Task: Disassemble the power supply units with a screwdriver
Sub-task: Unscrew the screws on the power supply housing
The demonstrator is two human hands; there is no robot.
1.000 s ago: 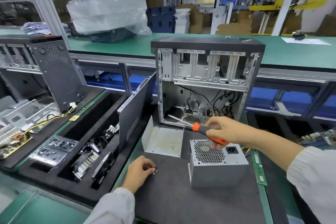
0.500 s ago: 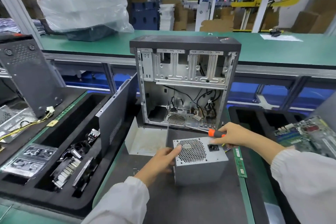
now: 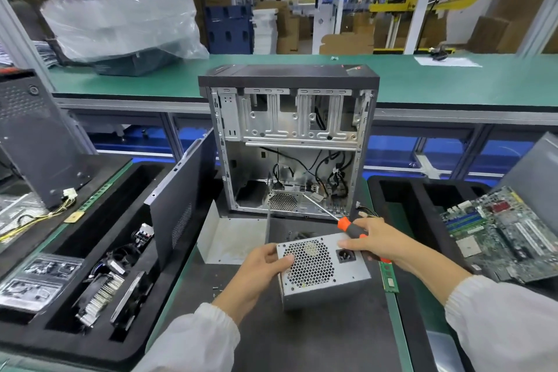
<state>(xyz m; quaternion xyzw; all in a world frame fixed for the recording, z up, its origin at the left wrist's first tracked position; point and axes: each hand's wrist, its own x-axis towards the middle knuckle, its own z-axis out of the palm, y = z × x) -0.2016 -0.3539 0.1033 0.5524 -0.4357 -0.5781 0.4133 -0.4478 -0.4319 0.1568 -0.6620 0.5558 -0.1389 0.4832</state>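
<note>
Grey power supply (image 3: 323,272) is now gripped by left hand (image 3: 262,266); right hand (image 3: 380,240) keeps clutching the screwdriver (image 3: 350,225).

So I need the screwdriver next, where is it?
In the right hand, the screwdriver lies over the power supply's far right corner, tip toward the open case.

Power supply unit (image 3: 321,269) before computer case (image 3: 288,142), motherboard (image 3: 501,235) right
</note>
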